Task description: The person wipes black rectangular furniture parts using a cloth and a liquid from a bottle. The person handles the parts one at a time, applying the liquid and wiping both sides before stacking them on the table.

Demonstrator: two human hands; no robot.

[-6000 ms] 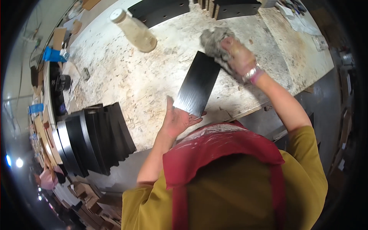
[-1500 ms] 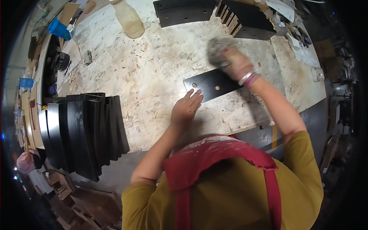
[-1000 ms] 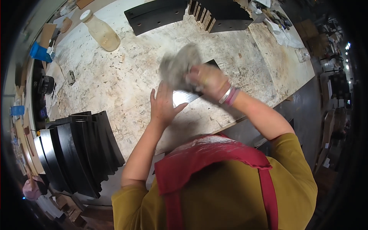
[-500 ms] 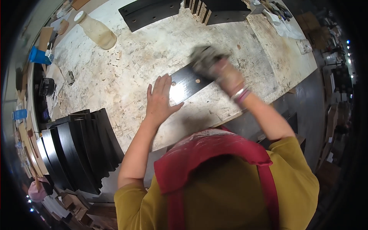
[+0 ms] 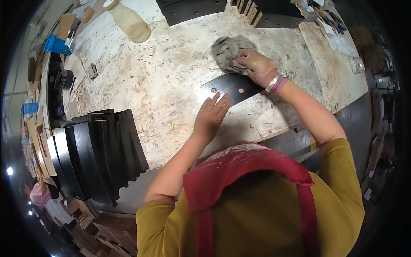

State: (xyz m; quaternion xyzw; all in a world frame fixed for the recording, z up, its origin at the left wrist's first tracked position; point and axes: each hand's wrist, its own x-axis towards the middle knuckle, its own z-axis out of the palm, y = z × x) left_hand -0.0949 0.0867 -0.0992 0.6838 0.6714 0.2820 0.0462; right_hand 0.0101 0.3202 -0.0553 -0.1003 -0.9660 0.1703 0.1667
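A short black wooden board (image 5: 227, 91) with two round holes lies flat on the stained worktable. The fingertips of my left hand (image 5: 209, 118) rest at its near left edge, fingers stretched out and holding nothing. Over the board's far right part, my right hand (image 5: 259, 68) grips a crumpled grey rag (image 5: 231, 53). The rag covers the far edge of the board there, and whether it presses on the surface I cannot tell. A bracelet and a pink band circle my right wrist.
Black curved boards (image 5: 98, 150) stand packed at the table's left. A cloudy bottle (image 5: 130, 23) lies at the far left, near a blue cup (image 5: 57, 44). More black boards (image 5: 192, 10) lie along the back. Tools (image 5: 332, 17) and a plastic bag sit at the far right.
My left hand has moved onto the board's near edge from its left end. My right hand and rag have shifted slightly on the board. The whole view has shifted.
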